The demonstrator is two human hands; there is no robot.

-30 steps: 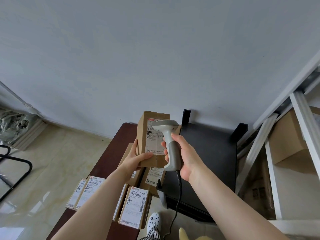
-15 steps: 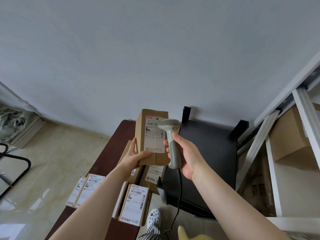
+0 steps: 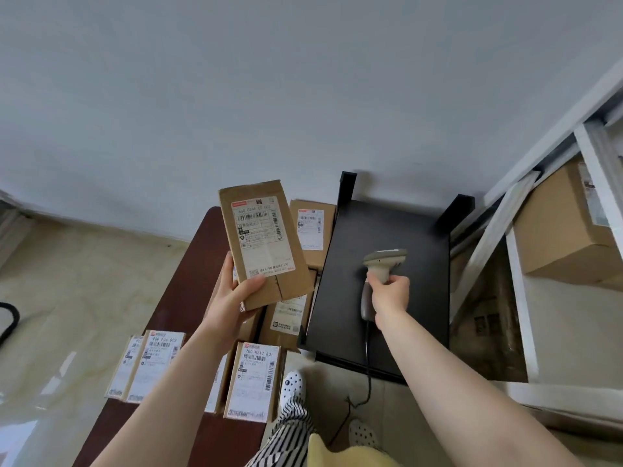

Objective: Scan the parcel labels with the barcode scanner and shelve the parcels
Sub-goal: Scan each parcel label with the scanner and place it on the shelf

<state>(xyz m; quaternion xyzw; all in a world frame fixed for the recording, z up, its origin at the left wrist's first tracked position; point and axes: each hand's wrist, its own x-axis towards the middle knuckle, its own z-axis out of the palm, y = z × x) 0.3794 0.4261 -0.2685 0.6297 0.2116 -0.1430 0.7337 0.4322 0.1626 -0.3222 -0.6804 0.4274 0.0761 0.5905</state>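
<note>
**Scanner going down, parcel ready for the shelf**

While the black stand (image 3: 387, 230) serves as the landmark, the white shelf (image 3: 519, 298) rises to its right and the brown worktop (image 3: 188, 281) with more boxes lies to its left. Left of the stand, the left hand (image 3: 232, 298) holds the parcel (image 3: 266, 241) aloft, thumb pinching its lower face, label up. Over the stand, the right hand (image 3: 391, 294) has its grip curled round the scanner (image 3: 377, 271). Scanning looks finished; next, carry the parcel right to the shelf.
</note>
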